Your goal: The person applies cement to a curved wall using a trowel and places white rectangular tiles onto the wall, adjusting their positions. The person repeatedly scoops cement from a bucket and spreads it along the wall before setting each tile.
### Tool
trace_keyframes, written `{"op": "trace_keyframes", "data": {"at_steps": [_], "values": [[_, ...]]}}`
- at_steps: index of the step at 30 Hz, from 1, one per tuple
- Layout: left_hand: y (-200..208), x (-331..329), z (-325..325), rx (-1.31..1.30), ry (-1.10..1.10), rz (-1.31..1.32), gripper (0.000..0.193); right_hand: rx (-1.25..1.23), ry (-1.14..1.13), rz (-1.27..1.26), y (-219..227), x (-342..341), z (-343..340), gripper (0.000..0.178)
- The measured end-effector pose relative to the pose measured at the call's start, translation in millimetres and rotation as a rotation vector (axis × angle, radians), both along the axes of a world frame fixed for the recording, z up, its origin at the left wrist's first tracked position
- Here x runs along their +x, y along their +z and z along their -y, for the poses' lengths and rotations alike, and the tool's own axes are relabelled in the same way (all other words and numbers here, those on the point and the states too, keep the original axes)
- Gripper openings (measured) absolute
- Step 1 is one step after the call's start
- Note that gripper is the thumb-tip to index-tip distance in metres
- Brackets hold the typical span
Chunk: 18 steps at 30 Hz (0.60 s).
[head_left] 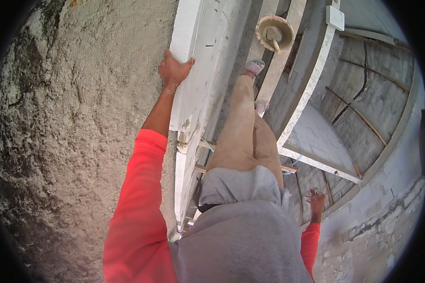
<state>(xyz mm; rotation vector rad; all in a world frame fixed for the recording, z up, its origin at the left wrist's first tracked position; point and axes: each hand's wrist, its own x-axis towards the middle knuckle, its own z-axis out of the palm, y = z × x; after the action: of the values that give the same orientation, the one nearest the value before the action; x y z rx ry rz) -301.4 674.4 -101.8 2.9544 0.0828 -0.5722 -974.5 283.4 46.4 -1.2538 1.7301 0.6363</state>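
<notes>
My left hand [175, 71] rests on the upper part of a long white ledge [186, 33] beside the rough wall. Its thumb spreads away from the fingers, and it carries no tool. Off to my right side, my right hand [316, 200] hangs low with its fingers curled in and whitish smears on them. Whether anything lies inside those fingers is too small to make out. Beyond my feet, a round bucket [259, 34] stands on wooden planks. Inside it sits a trowel [275, 45] with its handle toward me, among greyish mortar.
A rough cement-coated wall [90, 85] fills the left side. I stand in sandals on narrow planks [277, 66] raised above a lower level. To the right are a pale frame [311, 89] with a white box [335, 18] on it, thin poles [363, 120] and a block wall [382, 221].
</notes>
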Motion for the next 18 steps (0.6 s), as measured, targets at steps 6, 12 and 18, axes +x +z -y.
{"op": "trace_keyframes", "data": {"at_steps": [6, 12, 18], "values": [[6.3, 0.3, 2.6, -0.022, 0.009, 0.007, 0.096, -0.01, 0.043, 0.055, -12.1, 17.6, 2.9, 0.047], [1.3, -2.2, 6.5, -0.001, 0.012, 0.039, 0.103, 0.072, 0.101, 0.199, -108.3, 137.4, -11.3, 0.049], [-10.5, -3.1, 0.6, -0.035, 0.016, 0.075, 0.1, 0.546, -0.095, 0.611, -218.3, 409.4, -103.5, 0.036]]}}
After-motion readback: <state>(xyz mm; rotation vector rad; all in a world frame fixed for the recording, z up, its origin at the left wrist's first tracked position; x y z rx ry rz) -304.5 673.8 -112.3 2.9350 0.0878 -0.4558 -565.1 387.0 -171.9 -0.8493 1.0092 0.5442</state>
